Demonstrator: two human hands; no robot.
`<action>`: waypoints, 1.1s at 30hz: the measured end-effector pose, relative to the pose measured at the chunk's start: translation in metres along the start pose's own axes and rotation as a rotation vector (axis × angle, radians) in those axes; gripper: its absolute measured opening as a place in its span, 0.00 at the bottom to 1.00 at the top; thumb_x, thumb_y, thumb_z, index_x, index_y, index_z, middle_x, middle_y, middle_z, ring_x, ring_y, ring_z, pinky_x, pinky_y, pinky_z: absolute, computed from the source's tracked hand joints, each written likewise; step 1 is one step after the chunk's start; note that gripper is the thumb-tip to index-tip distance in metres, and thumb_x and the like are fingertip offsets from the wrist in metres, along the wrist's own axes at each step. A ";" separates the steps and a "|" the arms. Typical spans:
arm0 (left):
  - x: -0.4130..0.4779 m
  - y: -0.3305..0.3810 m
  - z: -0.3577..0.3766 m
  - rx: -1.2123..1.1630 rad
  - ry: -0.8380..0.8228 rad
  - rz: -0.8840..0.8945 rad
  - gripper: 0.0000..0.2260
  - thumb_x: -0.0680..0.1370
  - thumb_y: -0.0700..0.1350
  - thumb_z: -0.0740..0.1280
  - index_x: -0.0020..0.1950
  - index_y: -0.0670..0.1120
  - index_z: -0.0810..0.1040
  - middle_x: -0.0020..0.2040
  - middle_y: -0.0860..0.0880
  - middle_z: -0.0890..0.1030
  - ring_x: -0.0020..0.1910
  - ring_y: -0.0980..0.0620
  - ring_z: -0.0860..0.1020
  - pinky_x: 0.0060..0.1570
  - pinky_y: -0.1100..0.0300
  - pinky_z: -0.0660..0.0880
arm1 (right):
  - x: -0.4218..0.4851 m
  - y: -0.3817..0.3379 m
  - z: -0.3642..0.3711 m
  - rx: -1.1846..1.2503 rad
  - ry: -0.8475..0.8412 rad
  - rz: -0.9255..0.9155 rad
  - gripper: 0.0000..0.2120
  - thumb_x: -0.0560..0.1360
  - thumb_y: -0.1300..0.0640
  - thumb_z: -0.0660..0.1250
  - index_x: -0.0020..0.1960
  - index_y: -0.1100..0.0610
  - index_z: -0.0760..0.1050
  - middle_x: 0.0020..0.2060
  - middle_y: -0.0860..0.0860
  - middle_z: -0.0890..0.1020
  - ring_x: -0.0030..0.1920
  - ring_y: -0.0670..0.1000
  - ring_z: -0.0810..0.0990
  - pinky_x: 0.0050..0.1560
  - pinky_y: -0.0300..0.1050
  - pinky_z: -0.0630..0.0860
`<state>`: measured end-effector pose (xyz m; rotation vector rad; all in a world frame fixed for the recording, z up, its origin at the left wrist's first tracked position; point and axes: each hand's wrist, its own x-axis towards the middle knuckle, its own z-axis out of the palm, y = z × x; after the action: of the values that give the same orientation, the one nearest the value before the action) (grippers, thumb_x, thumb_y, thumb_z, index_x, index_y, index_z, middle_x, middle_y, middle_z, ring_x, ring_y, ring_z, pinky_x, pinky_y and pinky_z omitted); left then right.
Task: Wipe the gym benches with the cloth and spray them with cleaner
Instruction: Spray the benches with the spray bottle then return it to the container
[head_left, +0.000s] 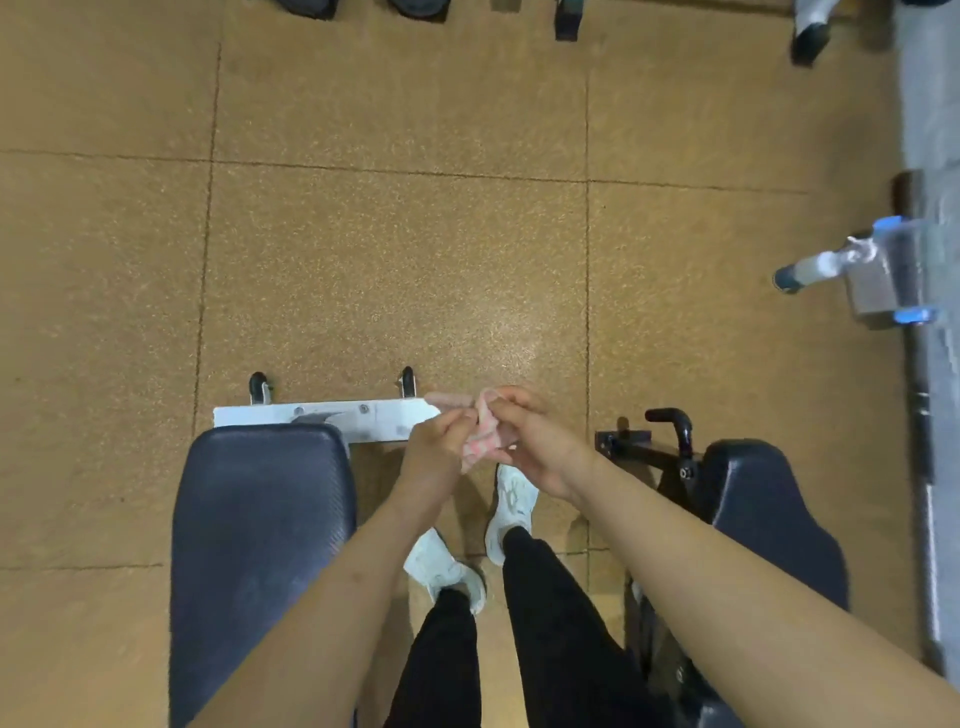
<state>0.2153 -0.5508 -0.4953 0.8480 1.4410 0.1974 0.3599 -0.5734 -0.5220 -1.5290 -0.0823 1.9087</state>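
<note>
bare forearms (332, 597), bare left hand (436, 447), bare right hand (530, 441), black close-fitting trousers (561, 623), white lace-up trainers (511, 506), faint grey detail on top

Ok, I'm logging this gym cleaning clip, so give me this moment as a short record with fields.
left hand: left hand pinches the pink fabric cloth in front of the body
right hand: right hand pinches the same cloth from the other side
cloth: bunched between both hands, touching neither bench
left side: dark blue padded bench on a white metal base bar
right side: dark padded bench with a black metal frame
stance: white shoes on the speckled brown floor, between the benches
</note>
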 end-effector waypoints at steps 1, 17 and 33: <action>0.002 0.004 0.011 0.104 -0.027 -0.006 0.15 0.82 0.49 0.62 0.40 0.45 0.82 0.35 0.46 0.83 0.36 0.51 0.80 0.40 0.60 0.72 | -0.003 -0.001 -0.012 0.026 0.023 -0.014 0.06 0.81 0.59 0.67 0.57 0.57 0.77 0.42 0.52 0.85 0.41 0.50 0.85 0.44 0.47 0.82; 0.040 0.090 0.225 0.307 -0.356 0.065 0.10 0.77 0.39 0.73 0.50 0.55 0.85 0.45 0.50 0.86 0.46 0.49 0.85 0.43 0.59 0.82 | -0.059 -0.039 -0.221 0.252 0.403 -0.225 0.04 0.76 0.68 0.70 0.47 0.61 0.78 0.38 0.59 0.82 0.39 0.56 0.82 0.38 0.46 0.80; 0.125 0.255 0.393 0.557 -0.514 0.139 0.23 0.66 0.55 0.77 0.56 0.46 0.81 0.56 0.35 0.83 0.56 0.34 0.81 0.60 0.37 0.76 | -0.068 -0.171 -0.362 0.551 0.623 -0.376 0.08 0.74 0.67 0.74 0.53 0.65 0.82 0.44 0.59 0.85 0.43 0.54 0.83 0.48 0.50 0.81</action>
<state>0.6892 -0.4501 -0.4761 1.3397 0.9535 -0.3194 0.7637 -0.6067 -0.5003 -1.5079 0.3759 0.9909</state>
